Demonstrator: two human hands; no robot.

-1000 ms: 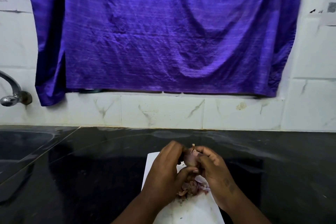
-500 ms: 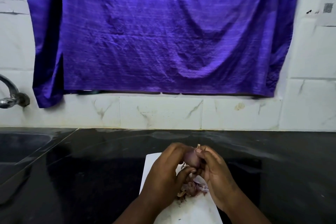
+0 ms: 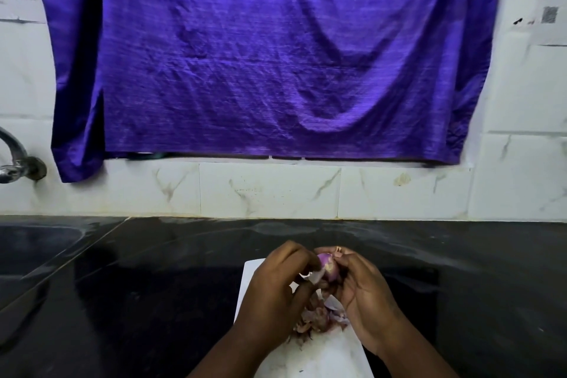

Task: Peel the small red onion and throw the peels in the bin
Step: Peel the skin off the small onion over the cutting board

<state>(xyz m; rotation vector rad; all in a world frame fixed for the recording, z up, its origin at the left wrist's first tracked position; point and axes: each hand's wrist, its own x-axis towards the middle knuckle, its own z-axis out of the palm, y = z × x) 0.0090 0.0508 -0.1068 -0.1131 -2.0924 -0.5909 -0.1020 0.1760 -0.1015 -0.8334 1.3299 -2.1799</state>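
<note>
**Peeling in progress over the white board (image 3: 331, 353) on the black worktop (image 3: 153, 285).** Your right hand (image 3: 365, 294) grasps the small red onion (image 3: 329, 265), fingers curled round it, and holds it just above the pile of peels (image 3: 319, 313). Your left hand (image 3: 276, 282) pinches a pale strip of skin (image 3: 316, 276) that is attached at the onion's left side.

To do this step well, draw the strip down and away along the curve of the bulb so it probably comes off whole. Keep the right hand's grip firm but turn the onion as each patch clears. Let the strip fall onto the pile, since no bin is in view and the peels will need gathering later.

Compared with half a second ago, the strip has lifted clear and glossy purple flesh shows where dull skin lay. Your left hand has drawn slightly away from the bulb.
</note>
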